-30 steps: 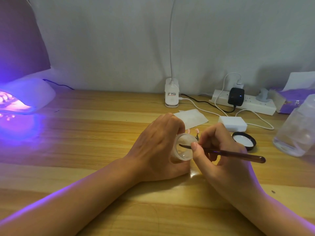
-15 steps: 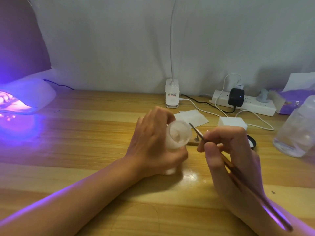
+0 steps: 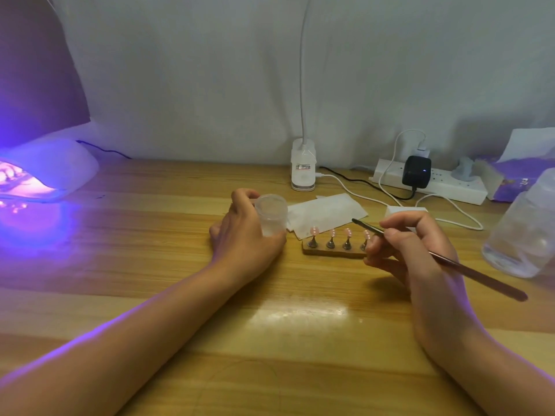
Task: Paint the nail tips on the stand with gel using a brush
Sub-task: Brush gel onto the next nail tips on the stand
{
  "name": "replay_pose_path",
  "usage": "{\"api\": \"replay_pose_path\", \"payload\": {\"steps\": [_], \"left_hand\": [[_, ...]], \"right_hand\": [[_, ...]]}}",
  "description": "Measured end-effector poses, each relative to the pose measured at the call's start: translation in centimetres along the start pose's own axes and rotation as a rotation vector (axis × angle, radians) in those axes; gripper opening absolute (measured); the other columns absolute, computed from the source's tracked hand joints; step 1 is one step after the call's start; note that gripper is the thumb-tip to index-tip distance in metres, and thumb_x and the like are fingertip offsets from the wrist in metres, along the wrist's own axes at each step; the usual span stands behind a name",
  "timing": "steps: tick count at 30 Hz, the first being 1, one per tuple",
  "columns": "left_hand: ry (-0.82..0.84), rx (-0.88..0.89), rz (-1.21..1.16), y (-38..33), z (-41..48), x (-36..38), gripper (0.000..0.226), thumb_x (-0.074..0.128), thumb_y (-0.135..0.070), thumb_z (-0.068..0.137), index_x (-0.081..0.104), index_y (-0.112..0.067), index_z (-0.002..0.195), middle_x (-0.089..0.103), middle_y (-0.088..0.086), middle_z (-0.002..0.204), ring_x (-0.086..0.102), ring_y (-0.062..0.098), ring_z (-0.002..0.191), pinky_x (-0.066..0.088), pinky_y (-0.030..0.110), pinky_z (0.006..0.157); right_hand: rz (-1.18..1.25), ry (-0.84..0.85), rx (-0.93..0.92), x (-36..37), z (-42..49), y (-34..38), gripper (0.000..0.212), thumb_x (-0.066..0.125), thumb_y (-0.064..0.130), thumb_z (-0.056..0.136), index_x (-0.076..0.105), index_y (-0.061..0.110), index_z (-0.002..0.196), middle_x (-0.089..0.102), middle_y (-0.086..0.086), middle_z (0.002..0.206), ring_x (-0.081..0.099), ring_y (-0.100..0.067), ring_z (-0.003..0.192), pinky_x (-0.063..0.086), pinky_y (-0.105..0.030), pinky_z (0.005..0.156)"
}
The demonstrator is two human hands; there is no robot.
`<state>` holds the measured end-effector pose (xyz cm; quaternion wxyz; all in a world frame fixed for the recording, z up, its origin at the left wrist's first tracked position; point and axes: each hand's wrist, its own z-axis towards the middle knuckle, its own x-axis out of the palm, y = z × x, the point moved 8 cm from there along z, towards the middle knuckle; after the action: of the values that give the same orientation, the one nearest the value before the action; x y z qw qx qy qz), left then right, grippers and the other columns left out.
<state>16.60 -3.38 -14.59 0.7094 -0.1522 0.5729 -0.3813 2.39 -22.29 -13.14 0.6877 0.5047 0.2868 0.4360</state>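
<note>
Left hand point(image 3: 246, 235) grips jar point(image 3: 271, 214) | right hand point(image 3: 411, 250) pinches brush point(image 3: 444, 259), hiding stand point(image 3: 333, 253) end

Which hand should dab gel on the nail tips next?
Right. The right hand already pinches the brush, bristles just above the tips on the stand. The left hand grips the jar.

UV lamp point(image 3: 45, 172) (glowing), power strip point(image 3: 450, 187)

Both hands' fingers point(image 3: 243, 202) curled, gripping.
</note>
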Motion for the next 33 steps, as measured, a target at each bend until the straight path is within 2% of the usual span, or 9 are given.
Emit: {"api": "replay_pose_path", "payload": {"steps": [2, 5, 8, 11, 15, 18, 24, 29, 33], "left_hand": [[-0.101, 0.078, 0.103, -0.9, -0.5, -0.8, 0.071, 0.074, -0.034, 0.078, 0.031, -0.021, 0.133, 0.039, -0.002, 0.132, 0.038, 0.018, 0.124, 0.027, 0.031, 0.093], [-0.25, 0.399, 0.14, -4.3, -2.4, -1.6, 0.061, 0.073, -0.03, 0.077, 0.044, -0.015, 0.128, 0.044, 0.002, 0.126, 0.04, 0.019, 0.113, 0.025, 0.029, 0.086], [-0.074, 0.602, 0.038, -6.2, -3.9, -0.3, 0.049, 0.071, -0.027, 0.081, 0.048, -0.013, 0.122, 0.055, -0.003, 0.113, 0.051, 0.016, 0.098, 0.042, 0.034, 0.081], [0.128, 0.551, 0.019, -5.7, -3.7, 1.1, 0.055, 0.07, -0.033, 0.085, 0.041, -0.022, 0.131, 0.057, -0.011, 0.116, 0.052, 0.007, 0.103, 0.05, 0.036, 0.085], [0.21, 0.52, 0.062, -5.2, -3.3, 1.9, 0.046, 0.065, -0.034, 0.091, 0.043, -0.028, 0.131, 0.058, -0.017, 0.113, 0.052, 0.006, 0.104, 0.051, 0.039, 0.085], [0.203, 0.512, 0.056, -5.1, -3.3, 1.8, 0.036, 0.063, -0.029, 0.087, 0.046, -0.029, 0.119, 0.057, -0.017, 0.101, 0.05, 0.004, 0.091, 0.051, 0.035, 0.077], [0.187, 0.498, 0.118, -5.0, -3.5, 1.7, 0.03, 0.053, -0.041, 0.075, 0.04, -0.031, 0.1, 0.049, -0.014, 0.088, 0.045, 0.007, 0.081, 0.039, 0.024, 0.063], [0.175, 0.526, 0.077, -5.1, -3.4, 1.5, 0.025, 0.057, -0.045, 0.089, 0.048, -0.033, 0.109, 0.056, -0.016, 0.096, 0.05, 0.005, 0.091, 0.047, 0.029, 0.072], [0.2, 0.544, 0.044, -5.1, -3.2, 1.7, 0.016, 0.06, -0.04, 0.094, 0.054, -0.031, 0.105, 0.057, -0.017, 0.094, 0.05, 0.004, 0.09, 0.046, 0.028, 0.073]], "right_hand": [[0.029, 0.002, 0.017, -0.1, 0.1, -0.2, 0.012, 0.049, 0.005, 0.096, 0.057, 0.012, 0.1, 0.066, -0.002, 0.074, 0.066, -0.019, 0.078, 0.054, -0.034, 0.075], [0.057, 0.022, 0.023, 0.1, 0.1, -0.3, 0.012, 0.049, 0.005, 0.095, 0.057, 0.011, 0.1, 0.066, -0.003, 0.074, 0.066, -0.021, 0.079, 0.054, -0.031, 0.074], [0.069, 0.038, 0.024, 0.2, 0.0, -0.2, 0.013, 0.048, 0.005, 0.095, 0.057, 0.012, 0.1, 0.066, -0.003, 0.075, 0.065, -0.02, 0.079, 0.054, -0.029, 0.073], [0.085, 0.053, 0.038, 0.2, 0.1, -0.3, 0.014, 0.047, 0.005, 0.095, 0.057, 0.012, 0.099, 0.065, -0.004, 0.075, 0.065, -0.021, 0.077, 0.053, -0.029, 0.073], [0.12, 0.062, 0.06, 0.2, 0.2, -0.6, 0.014, 0.047, 0.006, 0.095, 0.058, 0.014, 0.097, 0.063, -0.006, 0.075, 0.064, -0.023, 0.074, 0.052, -0.032, 0.071], [0.121, 0.079, 0.059, 0.4, 0.2, -0.6, 0.011, 0.052, 0.012, 0.091, 0.057, 0.015, 0.1, 0.063, -0.006, 0.074, 0.064, -0.022, 0.072, 0.053, -0.03, 0.069], [0.103, 0.117, 0.064, 0.7, 0.2, -0.6, 0.03, 0.053, 0.023, 0.078, 0.053, 0.014, 0.107, 0.065, -0.003, 0.072, 0.063, -0.02, 0.067, 0.054, -0.025, 0.062], [0.116, 0.124, 0.077, 0.9, 0.5, -0.8, 0.026, 0.056, 0.015, 0.082, 0.05, 0.015, 0.108, 0.066, -0.002, 0.071, 0.063, -0.021, 0.064, 0.054, -0.024, 0.06], [0.117, 0.131, 0.077, 1.1, 0.5, -0.5, 0.034, 0.053, 0.019, 0.073, 0.05, 0.014, 0.106, 0.066, -0.001, 0.07, 0.062, -0.019, 0.063, 0.053, -0.024, 0.059]]}}
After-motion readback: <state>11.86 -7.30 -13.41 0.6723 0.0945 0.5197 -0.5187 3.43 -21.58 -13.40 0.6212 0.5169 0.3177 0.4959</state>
